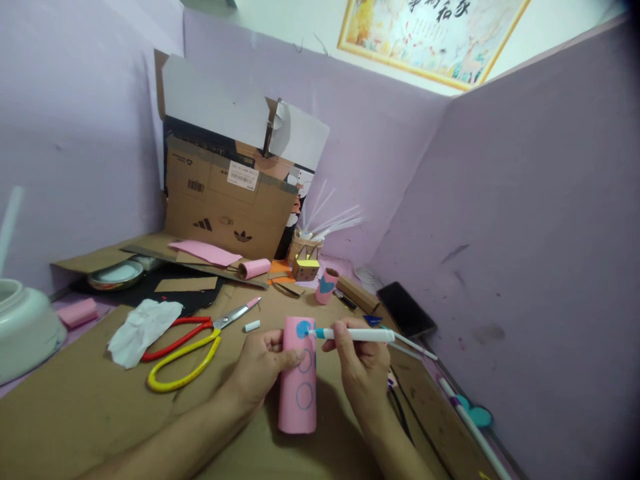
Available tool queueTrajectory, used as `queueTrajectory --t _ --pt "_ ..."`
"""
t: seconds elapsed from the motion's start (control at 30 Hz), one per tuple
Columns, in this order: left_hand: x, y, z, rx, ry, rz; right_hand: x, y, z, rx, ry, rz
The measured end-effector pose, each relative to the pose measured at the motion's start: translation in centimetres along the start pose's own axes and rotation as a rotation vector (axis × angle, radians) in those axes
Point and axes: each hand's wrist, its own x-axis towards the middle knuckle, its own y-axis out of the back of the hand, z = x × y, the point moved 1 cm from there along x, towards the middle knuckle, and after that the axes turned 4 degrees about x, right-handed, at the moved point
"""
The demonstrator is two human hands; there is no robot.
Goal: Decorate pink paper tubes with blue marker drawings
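A pink paper tube (291, 403) lies in front of me with a column of blue circles drawn on it. The top circle is coloured in blue, and the two below are outlines. My left hand (255, 367) grips the tube from its left side, thumb across the front. In my right hand (361, 360) is a white marker (370, 335) with a blue collar, its tip touching the tube at the filled circle. A small white marker cap (252, 326) lies on the cardboard behind my left hand. Left of it rest scissors (210, 333) with one red and one yellow handle.
Crumpled white tissue (143, 330) lies beside the scissors. Farther back stand a pink cup-like tube (327, 288) with a blue heart and a small cardboard box (305, 268). A dark phone (406, 309) is at the right, a white pot (27, 330) at the left, and a large cardboard box (225, 207) behind.
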Motion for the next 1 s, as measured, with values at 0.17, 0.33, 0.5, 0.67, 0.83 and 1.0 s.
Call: queueTrajectory --t 0.17,0.33,0.5,0.67,0.83,1.0 --pt "-0.05 -0.02 0.08 -0.013 -0.014 -0.021 -0.09 -0.19 0.04 0.027 -0.002 -0.015" --pt "0.02 0.03 0.01 -0.015 -0.009 -0.016 0.08 0.06 -0.14 -0.021 -0.002 0.023" --pt "0.02 0.05 -0.02 -0.003 0.003 -0.009 0.18 0.09 -0.16 -0.027 -0.011 0.033" --pt "-0.04 -0.05 0.09 -0.027 -0.005 -0.014 0.22 0.05 -0.14 -0.025 -0.005 0.039" --pt "0.16 0.0 -0.02 -0.022 -0.001 -0.014 0.09 0.0 -0.35 -0.018 0.004 0.013" --pt "0.17 0.04 -0.03 -0.017 -0.006 -0.026 0.0 -0.06 -0.56 -0.02 0.013 -0.003"
